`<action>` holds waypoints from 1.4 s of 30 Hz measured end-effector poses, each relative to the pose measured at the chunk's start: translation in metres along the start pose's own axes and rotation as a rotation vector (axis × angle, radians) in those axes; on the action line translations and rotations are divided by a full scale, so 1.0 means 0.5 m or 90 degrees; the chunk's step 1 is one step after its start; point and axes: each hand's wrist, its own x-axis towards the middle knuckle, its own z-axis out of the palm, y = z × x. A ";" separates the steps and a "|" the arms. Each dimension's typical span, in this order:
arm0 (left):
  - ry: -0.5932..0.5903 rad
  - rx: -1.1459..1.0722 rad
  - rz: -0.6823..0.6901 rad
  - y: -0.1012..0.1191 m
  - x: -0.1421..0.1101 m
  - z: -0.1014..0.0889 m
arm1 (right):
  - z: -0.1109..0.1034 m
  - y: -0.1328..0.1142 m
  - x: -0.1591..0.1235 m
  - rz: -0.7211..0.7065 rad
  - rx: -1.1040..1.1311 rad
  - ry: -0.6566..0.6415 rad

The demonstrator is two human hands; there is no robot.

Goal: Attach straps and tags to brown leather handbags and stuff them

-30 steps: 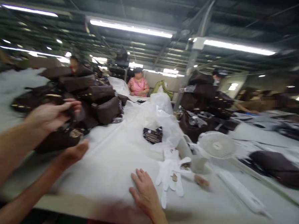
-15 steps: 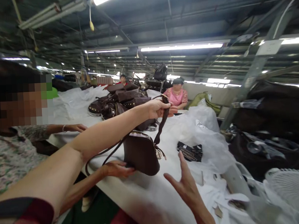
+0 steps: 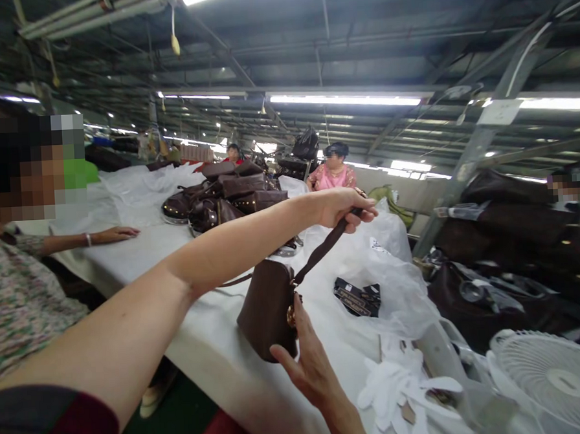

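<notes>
A dark brown handbag (image 3: 265, 309) with a gold-coloured charm (image 3: 290, 315) at its end hangs tilted over the white table. My left hand (image 3: 350, 208) is closed around its brown strap (image 3: 325, 249), pulling it taut up to the right. My right hand (image 3: 310, 365) lies against the bag's near end beside the charm. Its thumb and fingers are spread, not gripping. My left forearm crosses in front of part of the scene, and the thinner cord at the bag's far side is partly hidden behind it.
Several brown bags (image 3: 237, 192) are piled further back on the table (image 3: 178, 313). Clear plastic (image 3: 395, 289), black printed packets (image 3: 357, 297), white cut pieces (image 3: 393, 386) and a white fan (image 3: 561, 377) are on the right. A co-worker's hand (image 3: 118, 234) rests on the table at left.
My left hand has moved right with the strap, swinging the bag. My right hand has come left onto the bag. The co-worker's hand at the bag's base has withdrawn.
</notes>
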 end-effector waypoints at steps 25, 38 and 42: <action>0.062 0.175 0.215 0.060 -0.094 -0.104 | -0.191 0.022 0.125 0.033 -0.247 -0.079; 0.284 0.171 0.189 -0.025 -0.184 -0.248 | -0.127 -0.034 0.248 0.088 -0.196 -0.136; 0.247 0.211 0.134 -0.028 -0.200 -0.237 | -0.060 -0.087 0.298 0.098 -0.068 -0.110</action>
